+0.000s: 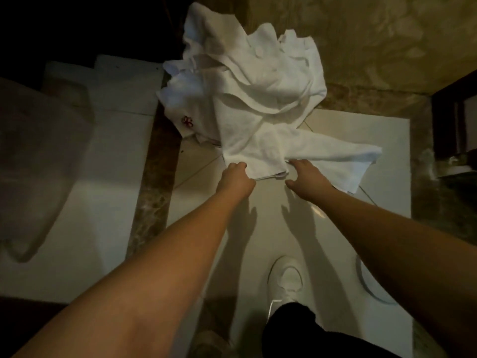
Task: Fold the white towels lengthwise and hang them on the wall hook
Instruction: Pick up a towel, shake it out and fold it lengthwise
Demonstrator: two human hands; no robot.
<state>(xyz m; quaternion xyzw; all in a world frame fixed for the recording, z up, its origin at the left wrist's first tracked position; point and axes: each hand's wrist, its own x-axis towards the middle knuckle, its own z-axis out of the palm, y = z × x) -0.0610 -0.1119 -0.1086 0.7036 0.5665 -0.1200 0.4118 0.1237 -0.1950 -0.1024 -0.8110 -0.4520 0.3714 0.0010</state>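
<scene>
A crumpled pile of white towels (pixel 247 81) lies on the tiled floor ahead of me, one piece bearing a small red flower mark (pixel 187 121). The nearest white towel (pixel 271 151) spreads out of the pile toward me. My left hand (pixel 236 178) curls its fingers around this towel's near left edge. At the same edge, further right, my right hand (pixel 305 177) reaches under the cloth with its fingertips hidden and its thumb spread out. No wall hook is in view.
A toilet bowl (pixel 38 161) stands at the left with its tank (pixel 124 83) behind it. Brown marble strips (pixel 154 187) border the pale floor tiles. My white shoe (pixel 285 277) stands below the hands. A dark frame (pixel 454 117) is at the right edge.
</scene>
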